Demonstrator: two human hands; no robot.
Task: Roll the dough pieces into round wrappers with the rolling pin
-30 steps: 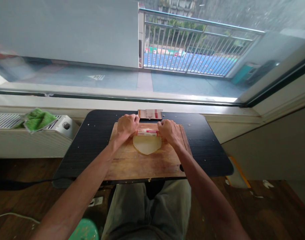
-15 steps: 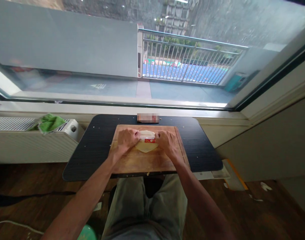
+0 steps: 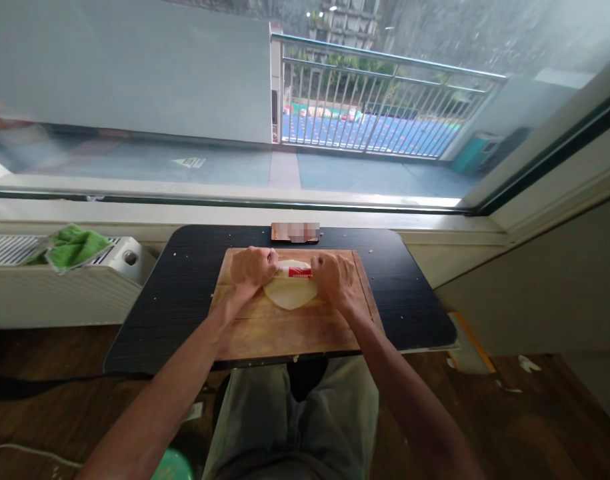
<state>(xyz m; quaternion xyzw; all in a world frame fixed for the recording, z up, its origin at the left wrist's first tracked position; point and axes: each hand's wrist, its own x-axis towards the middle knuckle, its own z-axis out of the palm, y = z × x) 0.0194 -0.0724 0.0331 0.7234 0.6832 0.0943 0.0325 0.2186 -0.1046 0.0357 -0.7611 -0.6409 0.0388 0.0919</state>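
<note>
A: First entry, please.
B: Roller (image 3: 299,273), one. Red-and-white label at the middle. From my remote seat I see it lying crosswise on a dough sheet (image 3: 291,295).

A: How is it held?
B: Left hand (image 3: 255,265): at the roller's left end, fingers curled and clamped on it. Right hand (image 3: 333,275): at the opposite end, fingers clamped likewise. Fingertips hidden from my camera.

A: Next?
B: Dough sheet: pale, flat, rounded, narrowing towards the near side. Shows on both the near and far sides of the roller. Lies on a wooden board (image 3: 295,337).

A: Support?
B: Counter (image 3: 169,300), black, rounded corners, scattered with crumbs; the board rests on it. Near the far edge, one flat oblong item (image 3: 295,232), its face too blurred for me to read.

A: Surroundings?
B: To the left, radiator (image 3: 59,293), white, a green cloth (image 3: 77,247) heaped on top. Ahead, a window, metal railing (image 3: 385,100) visible through the glass.
</note>
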